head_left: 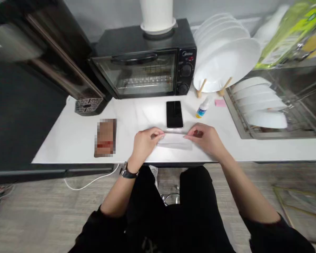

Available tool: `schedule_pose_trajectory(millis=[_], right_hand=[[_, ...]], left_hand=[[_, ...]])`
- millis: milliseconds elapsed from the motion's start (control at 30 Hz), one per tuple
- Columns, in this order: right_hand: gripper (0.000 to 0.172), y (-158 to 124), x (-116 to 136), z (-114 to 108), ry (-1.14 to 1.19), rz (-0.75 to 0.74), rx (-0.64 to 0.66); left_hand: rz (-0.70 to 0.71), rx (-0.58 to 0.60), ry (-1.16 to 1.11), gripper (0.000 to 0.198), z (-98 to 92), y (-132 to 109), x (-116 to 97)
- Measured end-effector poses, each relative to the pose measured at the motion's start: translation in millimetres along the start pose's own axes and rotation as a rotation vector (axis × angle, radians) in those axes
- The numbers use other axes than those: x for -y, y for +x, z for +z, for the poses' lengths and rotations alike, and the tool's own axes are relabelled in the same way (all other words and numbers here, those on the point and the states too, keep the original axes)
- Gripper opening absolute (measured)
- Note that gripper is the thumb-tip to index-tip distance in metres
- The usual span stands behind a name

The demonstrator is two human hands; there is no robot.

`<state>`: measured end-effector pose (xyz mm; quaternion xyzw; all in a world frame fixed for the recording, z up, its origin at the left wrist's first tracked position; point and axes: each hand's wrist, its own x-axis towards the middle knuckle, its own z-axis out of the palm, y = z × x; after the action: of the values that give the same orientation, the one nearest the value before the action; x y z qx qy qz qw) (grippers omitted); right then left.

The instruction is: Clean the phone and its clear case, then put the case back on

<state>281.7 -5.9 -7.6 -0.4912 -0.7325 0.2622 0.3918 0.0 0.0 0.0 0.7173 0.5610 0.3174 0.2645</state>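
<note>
A thin white sheet point(175, 141), which looks like paper or tissue, is stretched low over the counter between my two hands. My left hand point(146, 141) pinches its left end between thumb and fingers; a dark-strapped watch point(129, 171) is on that wrist. At the other end, my right hand point(204, 138) pinches the sheet's upper right edge. Just beyond the sheet lies a black-screened smartphone point(174, 114). A small clear bottle point(203, 107) with a blue label and yellowish base stands beyond my right hand.
A toaster oven point(144, 73) stands at the back, bearing a white pot point(158, 15). White plates point(226, 59) lean on a wooden rack at its right. Bowls point(260, 102) sit by the sink. A brown, partly blurred flat item point(106, 137) and a pink block point(220, 103) lie on the white counter point(76, 140).
</note>
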Motion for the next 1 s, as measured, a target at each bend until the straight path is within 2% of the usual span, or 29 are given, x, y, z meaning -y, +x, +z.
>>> schedule_pose_trajectory(millis=[133, 267, 367, 467, 567, 700, 800, 900, 1000], right_hand=[[0.034, 2.9, -1.2, -4.2, -0.02, -0.043, 0.001], [0.019, 9.2, -0.7, -7.3, -0.046, -0.106, -0.08], [0.012, 12.9, 5.0, -9.7, -0.13, -0.23, -0.203], [0.015, 7.7, 14.3, -13.3, -0.21, -0.357, -0.254], [0.016, -11.1, 22.6, -17.6, -0.258, -0.427, -0.205], [0.018, -49.4, 26.4, -19.8, -0.333, -0.49, -0.045], [0.018, -73.2, 24.7, -17.4, -0.374, -0.503, 0.062], [0.019, -79.2, 21.7, -15.3, -0.319, -0.446, 0.107], [0.018, -63.1, 17.0, -14.2, -0.215, -0.27, 0.053]], left_hand=[[0.129, -0.037, 0.047, 0.005, -1.5, 0.5, 1.1], [0.369, -0.165, 0.06, 0.006, -4.7, 8.1, -4.2], [0.454, -0.238, 0.068, 0.008, -9.8, 10.9, -13.0], [0.513, -0.246, 0.082, 0.01, -16.6, 2.9, -22.2], [0.548, -0.196, 0.126, 0.014, -21.5, -17.9, -26.6], [0.564, 0.002, 0.212, 0.012, -19.5, -56.2, -21.1], [0.552, 0.086, 0.234, 0.005, -15.8, -79.3, -13.3], [0.536, 0.116, 0.181, 0.008, -18.0, -85.3, -9.5], [0.407, 0.124, 0.133, 0.019, -23.2, -67.5, -11.1]])
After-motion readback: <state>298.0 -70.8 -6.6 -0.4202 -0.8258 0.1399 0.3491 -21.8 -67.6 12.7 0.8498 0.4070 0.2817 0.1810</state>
